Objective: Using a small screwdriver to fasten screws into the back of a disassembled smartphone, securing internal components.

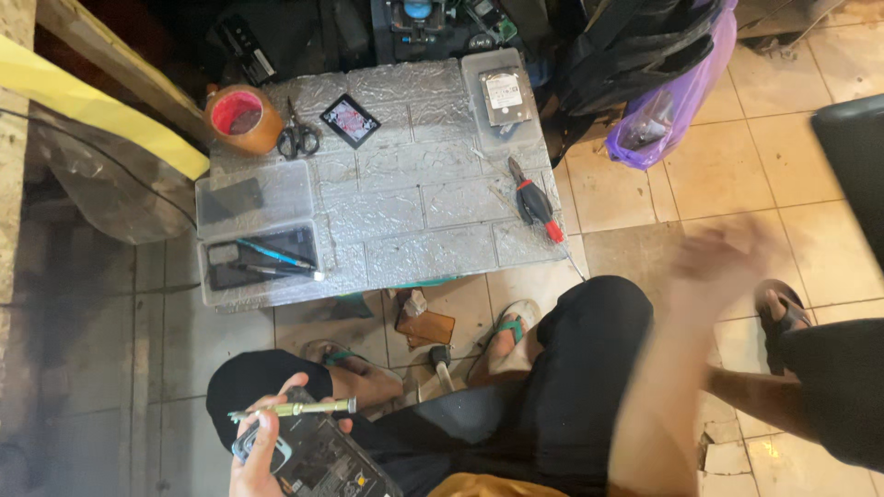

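Holding, at lower left: my left hand (262,451) is closed around an opened phone (322,458), back cover off and dark internals exposed, together with a slim metal-shafted screwdriver (295,408) lying crosswise over the fingers. The phone rests against my left knee, well below the table.

Raised, at right: my right hand (723,253) shows only as a motion blur above the tiled floor, forearm angled up from the lower frame. I cannot tell whether it is open or closed; nothing is visibly in it.

Progress, as I judge it: the device is already opened, so disassembly is under way; no removed parts can be made out, and reassembly is all still to do.

On the small silver-covered table (405,212):
- red-handled screwdriver (536,204), near the right edge
- hard drive (505,96) in a clear lid, far right corner
- scissors (298,136) just beside a roll of brown tape (243,120)
- small dark square chip-like piece (350,121)
- clear plastic tray (262,248) with dark phone parts and a blue-handled tool

Another person's sandalled foot (781,308) stands at the right.
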